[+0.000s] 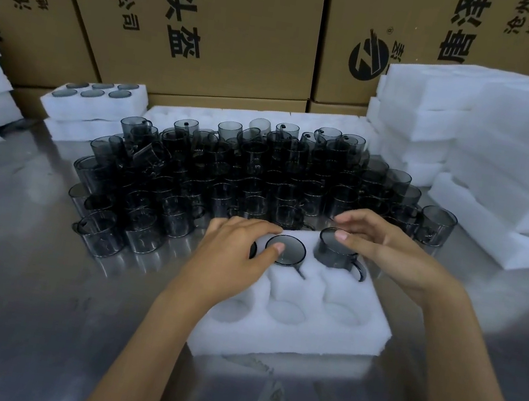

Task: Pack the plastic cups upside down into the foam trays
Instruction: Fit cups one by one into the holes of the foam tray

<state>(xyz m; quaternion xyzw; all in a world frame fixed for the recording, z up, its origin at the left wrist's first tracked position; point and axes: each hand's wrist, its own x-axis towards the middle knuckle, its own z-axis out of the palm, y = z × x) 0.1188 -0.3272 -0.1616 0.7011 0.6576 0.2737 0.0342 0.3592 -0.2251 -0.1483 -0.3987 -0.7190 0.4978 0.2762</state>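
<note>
Your arms: two bare arms are reaching out from the bottom edge over the shiny metal table [20, 265].
Foam tray: the white foam tray [290, 336] is lying on the table right in front of you, with round holes in two rows. The three near holes are sitting empty.
Your left hand: your left hand [234, 251] is lying flat and spread on the far left part of the tray. It is not gripping anything. One fingertip is touching the round bottom of the middle cup [285, 249].
Middle cup: it is sitting upside down, pushed deep into the far middle hole, with its handle poking toward you.
Your right hand: your right hand [384, 247] is curving loosely over the right cup [338, 250]. The thumb is pressing on its bottom and the fingers are reaching behind it. You are touching it more than squeezing it.
Right cup: it is upside down in the far right hole, but sticking up high out of the foam.
Loose cups: a big crowd of dark see-through cups [260, 172] is waiting just behind the tray.
Filled tray: a filled tray [95, 100] is resting far off on the left.
Spare foam: a stack of foam [506, 152] is piling up on the right.
Boxes: brown cardboard boxes [215, 19] are standing at the back.
</note>
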